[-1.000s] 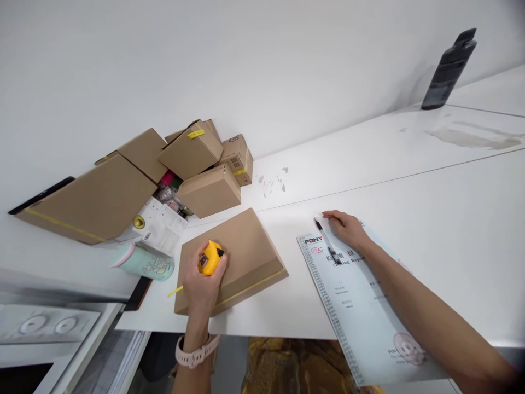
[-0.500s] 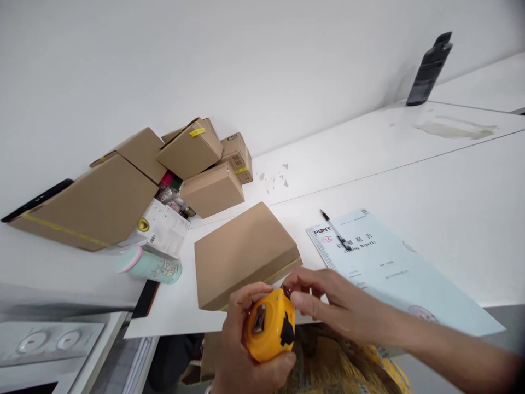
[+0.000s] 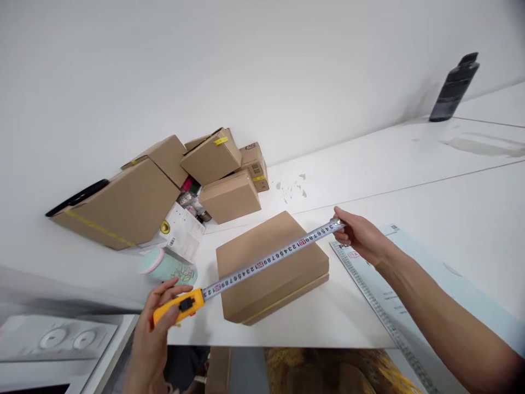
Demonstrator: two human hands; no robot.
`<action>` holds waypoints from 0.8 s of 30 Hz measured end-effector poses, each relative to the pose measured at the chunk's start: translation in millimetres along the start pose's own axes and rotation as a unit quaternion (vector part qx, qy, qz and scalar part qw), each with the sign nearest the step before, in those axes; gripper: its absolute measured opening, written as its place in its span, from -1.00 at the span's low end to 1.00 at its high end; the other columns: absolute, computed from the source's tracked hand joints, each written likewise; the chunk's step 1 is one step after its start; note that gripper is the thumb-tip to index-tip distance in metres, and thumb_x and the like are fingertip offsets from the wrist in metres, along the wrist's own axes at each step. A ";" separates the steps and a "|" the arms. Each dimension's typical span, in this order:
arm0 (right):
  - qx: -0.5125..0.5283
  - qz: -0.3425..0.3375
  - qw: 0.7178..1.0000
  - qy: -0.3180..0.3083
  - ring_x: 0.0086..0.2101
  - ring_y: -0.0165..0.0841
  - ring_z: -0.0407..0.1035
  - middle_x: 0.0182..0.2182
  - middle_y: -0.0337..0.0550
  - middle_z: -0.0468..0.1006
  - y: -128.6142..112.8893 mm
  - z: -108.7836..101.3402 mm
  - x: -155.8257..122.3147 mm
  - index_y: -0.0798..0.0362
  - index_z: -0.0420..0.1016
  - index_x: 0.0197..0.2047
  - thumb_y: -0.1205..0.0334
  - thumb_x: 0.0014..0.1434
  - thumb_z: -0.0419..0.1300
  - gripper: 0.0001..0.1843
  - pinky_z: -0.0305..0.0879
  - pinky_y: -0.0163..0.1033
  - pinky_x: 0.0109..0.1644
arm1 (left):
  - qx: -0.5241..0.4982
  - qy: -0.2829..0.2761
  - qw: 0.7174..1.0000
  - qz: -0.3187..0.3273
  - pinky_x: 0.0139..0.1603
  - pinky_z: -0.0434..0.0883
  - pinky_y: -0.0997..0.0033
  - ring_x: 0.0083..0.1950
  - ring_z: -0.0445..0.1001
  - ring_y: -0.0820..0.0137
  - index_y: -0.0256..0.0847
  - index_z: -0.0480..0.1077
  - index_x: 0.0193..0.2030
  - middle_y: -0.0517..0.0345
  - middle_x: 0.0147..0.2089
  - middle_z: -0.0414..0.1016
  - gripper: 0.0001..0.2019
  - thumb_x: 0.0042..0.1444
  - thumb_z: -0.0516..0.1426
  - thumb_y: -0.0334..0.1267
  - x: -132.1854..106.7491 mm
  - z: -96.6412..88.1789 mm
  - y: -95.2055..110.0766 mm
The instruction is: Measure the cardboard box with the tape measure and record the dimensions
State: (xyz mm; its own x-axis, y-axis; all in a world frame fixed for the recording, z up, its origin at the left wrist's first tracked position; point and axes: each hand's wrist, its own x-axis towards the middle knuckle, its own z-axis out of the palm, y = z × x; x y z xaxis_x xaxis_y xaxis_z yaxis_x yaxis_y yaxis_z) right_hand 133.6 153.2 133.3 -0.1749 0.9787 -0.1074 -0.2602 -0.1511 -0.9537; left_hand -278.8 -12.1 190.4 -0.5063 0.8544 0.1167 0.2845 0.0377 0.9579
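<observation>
Firstly, one yellow tape measure (image 3: pixel 180 305) is held beside the left end of a closed brown carton (image 3: pixel 262 295), its case gripped in the left hand (image 3: pixel 152 335). The printed blade (image 3: pixel 271 259) is drawn out slantwise over the carton's top; whether the cardboard is touched by it cannot be told. The blade's free end is pinched in the right hand (image 3: pixel 363 236), just beyond the carton's right side.

On the white counter (image 3: pixel 287 335), around the carton: one pale blue report booklet (image 3: pixel 389 309), laid to its right and partly covered by the right forearm. One mint tumbler (image 3: pixel 177 268), pink-trimmed, placed to its left, near the left hand's fingers. One white package (image 3: pixel 186 232) printed with an avocado, set behind the tumbler. Further cartons (image 3: pixel 230 198), several marked with yellow tape, grouped behind and left of the carton. One dark bottle (image 3: pixel 454 90), stood well beyond it, to the right.
</observation>
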 end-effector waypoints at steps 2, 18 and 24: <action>-0.045 0.013 0.999 0.002 -0.55 -0.47 -0.07 -0.59 -0.34 0.14 11.3 3.0 20.3 -0.02 0.18 -0.54 -0.43 0.07 0.27 -0.34 -0.10 -0.26 -0.50 | 0.011 0.003 0.999 -0.044 -0.12 0.53 0.28 -0.08 0.60 0.09 -0.17 0.43 0.10 0.02 -0.12 0.65 -0.29 -0.15 0.38 0.16 15.1 -12.5 -11.1; -0.292 -0.011 0.954 -0.066 -0.48 -0.40 0.01 -0.55 -0.34 0.10 36.9 33.8 28.7 -0.03 0.12 -0.51 -0.44 0.12 0.19 -0.34 -0.11 -0.26 -0.42 | 0.008 -0.101 0.992 -0.081 -0.18 0.45 0.33 -0.23 0.59 0.20 -0.26 0.39 0.19 0.08 -0.25 0.62 -0.34 0.05 0.29 0.12 23.9 -2.9 -35.2; -0.301 -0.004 0.951 -0.068 -0.49 -0.36 0.09 -0.57 -0.27 0.18 52.5 30.4 33.0 -0.03 0.20 -0.56 -0.48 0.11 0.16 -0.33 -0.01 -0.23 -0.44 | -0.014 -0.140 0.985 -0.100 -0.25 0.43 0.38 -0.29 0.59 0.23 -0.26 0.41 0.17 0.09 -0.29 0.60 -0.34 0.01 0.28 0.13 29.5 4.0 -32.4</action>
State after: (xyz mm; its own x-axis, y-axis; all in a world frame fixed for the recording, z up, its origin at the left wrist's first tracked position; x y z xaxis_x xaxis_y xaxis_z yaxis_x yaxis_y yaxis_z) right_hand 85.3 173.4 88.3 -0.3063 0.9466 -0.1007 0.3222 0.0035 -0.9467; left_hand -299.8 13.9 161.7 -0.3048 0.9408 -0.1481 0.1770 0.2088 0.9618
